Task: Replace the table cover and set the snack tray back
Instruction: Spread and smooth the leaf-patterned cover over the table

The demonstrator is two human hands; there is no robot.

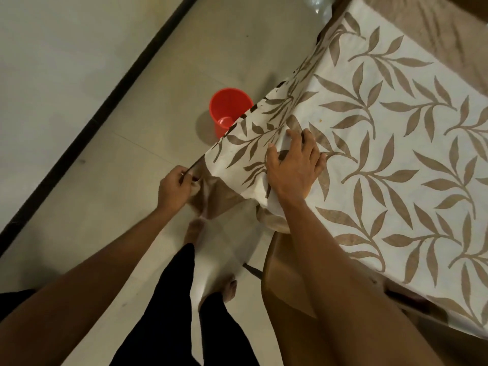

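The table cover (383, 143), white with a brown leaf print, lies spread over a table and fills the right half of the frame, running from the upper right down to the lower right edge. Its near corner hangs off the table at centre frame, where a plain brown border shows under the printed part.

The left hand (175, 182), at centre left, pinches this hanging edge of the cover between thumb and curled fingers, pulling it taut out to the left. The right hand (293, 165) rests on top of the cover just inside the table's corner. Its fingers are bent over a raised fold of cloth that stands up between thumb and forefinger, so it holds the cover bunched under the palm. Both forearms reach in from the bottom of the frame.

Just beyond the cover's hanging edge, a red bin (228, 109) stands upright on the pale tiled floor (79, 62), its right side partly hidden by the cloth. A dark strip (87, 128) crosses the floor diagonally in the upper left. Below the right forearm, a glossy brown surface (280, 273) shows beside the table. The person's legs in black trousers (163, 313) and bare feet stand at bottom centre. A brown fabric (435, 25) lies past the table in the upper right corner.
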